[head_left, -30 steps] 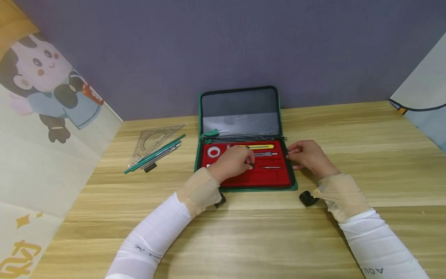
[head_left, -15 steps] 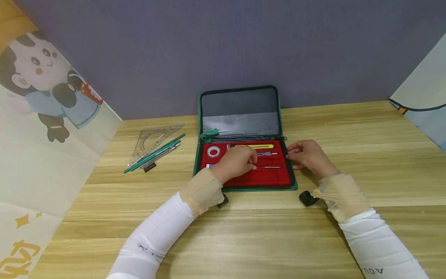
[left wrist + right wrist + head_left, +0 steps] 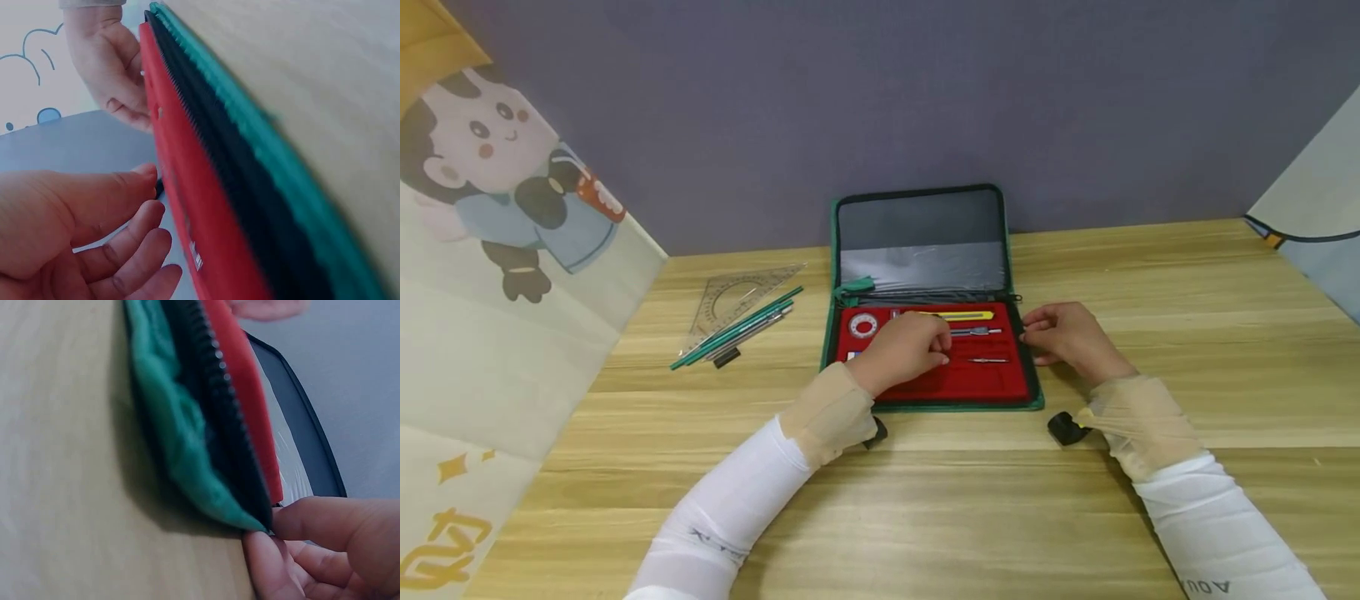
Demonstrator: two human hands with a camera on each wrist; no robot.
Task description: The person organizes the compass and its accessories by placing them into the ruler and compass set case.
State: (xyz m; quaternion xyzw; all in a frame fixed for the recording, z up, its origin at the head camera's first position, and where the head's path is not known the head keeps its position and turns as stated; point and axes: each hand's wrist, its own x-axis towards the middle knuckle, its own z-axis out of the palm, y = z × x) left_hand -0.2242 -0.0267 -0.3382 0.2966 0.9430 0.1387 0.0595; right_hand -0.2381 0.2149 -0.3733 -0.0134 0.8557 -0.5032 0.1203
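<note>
An open green zip case (image 3: pixel 955 407) lies on the wooden table, its lid (image 3: pixel 917 225) upright against the wall. Its red tray (image 3: pixel 985 385) holds a yellow knife (image 3: pixel 962 316), a metal compass (image 3: pixel 977 332), a thin metal piece (image 3: pixel 987 360) and a round red-and-white disc (image 3: pixel 863 325). My left hand (image 3: pixel 910 346) rests curled on the tray. In the left wrist view a small dark piece (image 3: pixel 159 186) shows between that left hand's (image 3: pixel 94 219) thumb tip and forefinger. My right hand (image 3: pixel 1060 333) pinches the case's right edge (image 3: pixel 169 425) between thumb and fingers (image 3: pixel 312 550).
A clear set square (image 3: pixel 733 296) and several green pencils (image 3: pixel 737 327) lie left of the case, with a small black piece (image 3: pixel 724 359) beside them. Printed panels stand at the left (image 3: pixel 512 250) and right (image 3: pixel 1315 217). A grey wall (image 3: pixel 880 100) closes the back.
The dark piece seen at my left fingertips a second ago is now hidden under them in the head view. Both hands have barely moved.
</note>
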